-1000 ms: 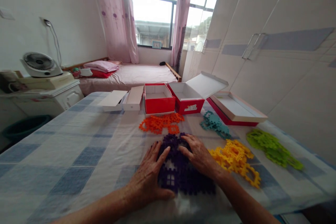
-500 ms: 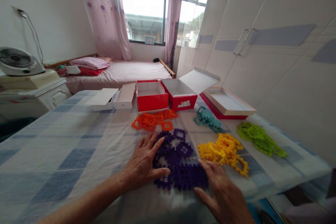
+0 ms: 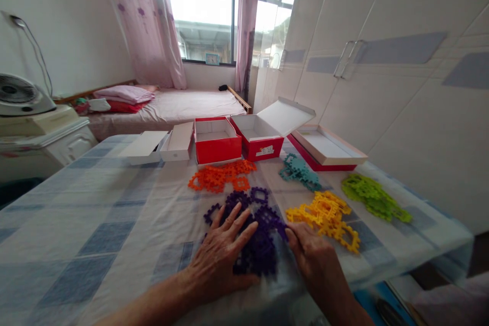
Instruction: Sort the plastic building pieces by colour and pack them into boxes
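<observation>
A heap of purple interlocking plastic pieces (image 3: 260, 224) lies on the checked tablecloth (image 3: 114, 214) in front of me. My left hand (image 3: 221, 254) lies flat on the left side of the purple heap, fingers spread. Pressed against the heap's right edge is my right hand (image 3: 313, 260), fingers together and pushing at the pieces. Other heaps lie around: orange (image 3: 221, 175) behind, teal (image 3: 300, 170) at the back right, yellow (image 3: 324, 214) just right of my right hand, green (image 3: 372, 196) far right.
Two open red boxes (image 3: 216, 140) (image 3: 263, 137), a white box (image 3: 164, 145) and a flat red-and-white lid (image 3: 328, 150) stand along the table's far side. White wardrobe doors rise at the right. A bed, a fan (image 3: 17, 94) and a window are beyond.
My right hand moved from the front of the purple heap to its right edge, and the heap has been gathered more tightly. My left hand shifted a little onto the pieces.
</observation>
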`<action>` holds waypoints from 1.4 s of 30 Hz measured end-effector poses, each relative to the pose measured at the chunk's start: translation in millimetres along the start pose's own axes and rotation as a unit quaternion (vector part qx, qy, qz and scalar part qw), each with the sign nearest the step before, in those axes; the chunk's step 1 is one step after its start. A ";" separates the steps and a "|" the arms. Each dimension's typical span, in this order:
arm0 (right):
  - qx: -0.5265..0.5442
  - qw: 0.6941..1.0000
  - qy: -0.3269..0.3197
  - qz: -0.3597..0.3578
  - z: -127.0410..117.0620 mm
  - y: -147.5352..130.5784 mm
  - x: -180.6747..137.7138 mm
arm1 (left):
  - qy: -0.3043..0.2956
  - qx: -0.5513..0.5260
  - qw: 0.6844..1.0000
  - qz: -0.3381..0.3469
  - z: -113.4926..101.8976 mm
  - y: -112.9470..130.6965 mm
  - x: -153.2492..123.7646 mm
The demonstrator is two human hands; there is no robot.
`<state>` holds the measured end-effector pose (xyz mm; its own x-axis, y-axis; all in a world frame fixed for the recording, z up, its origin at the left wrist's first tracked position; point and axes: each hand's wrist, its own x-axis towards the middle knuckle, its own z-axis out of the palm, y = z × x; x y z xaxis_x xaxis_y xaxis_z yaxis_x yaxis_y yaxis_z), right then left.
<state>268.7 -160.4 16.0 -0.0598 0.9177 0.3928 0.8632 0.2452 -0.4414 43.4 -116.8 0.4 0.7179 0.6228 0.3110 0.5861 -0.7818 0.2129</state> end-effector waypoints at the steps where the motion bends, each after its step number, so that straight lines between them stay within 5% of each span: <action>1: 0.017 1.000 0.009 0.005 0.5 -3.6 4.4 | 0.010 0.005 1.000 0.007 -0.6 0.3 -0.6; 6: 0.086 0.996 -0.036 0.015 1.1 -28.1 38.3 | 0.059 0.003 0.997 -0.042 -13.1 0.2 3.0; 12: -0.062 0.994 -0.089 0.009 18.5 -20.7 85.9 | 0.016 -0.026 0.981 -0.193 -18.9 -16.7 28.4; 16: -0.066 0.988 -0.141 0.001 27.3 -13.2 92.9 | 0.017 -0.060 0.979 -0.196 -14.6 -22.0 37.5; 24: -0.103 0.987 -0.125 -0.006 29.4 -26.7 120.1 | 0.069 -0.136 0.968 -0.199 -17.5 -18.7 38.6; 31: -0.130 0.975 -0.171 0.063 57.5 -42.1 155.8 | 0.090 -0.174 0.961 -0.194 -17.4 -25.5 34.2; 42: -0.001 0.980 -0.176 0.089 53.9 -19.0 161.5 | 0.110 -0.185 0.955 -0.205 -20.4 -31.6 33.3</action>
<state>215.6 0.0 44.3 -0.0784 0.9969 0.0066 0.8762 0.0721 -0.4765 41.1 -72.0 22.9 0.3362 0.8895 0.3095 0.5991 -0.4555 0.6584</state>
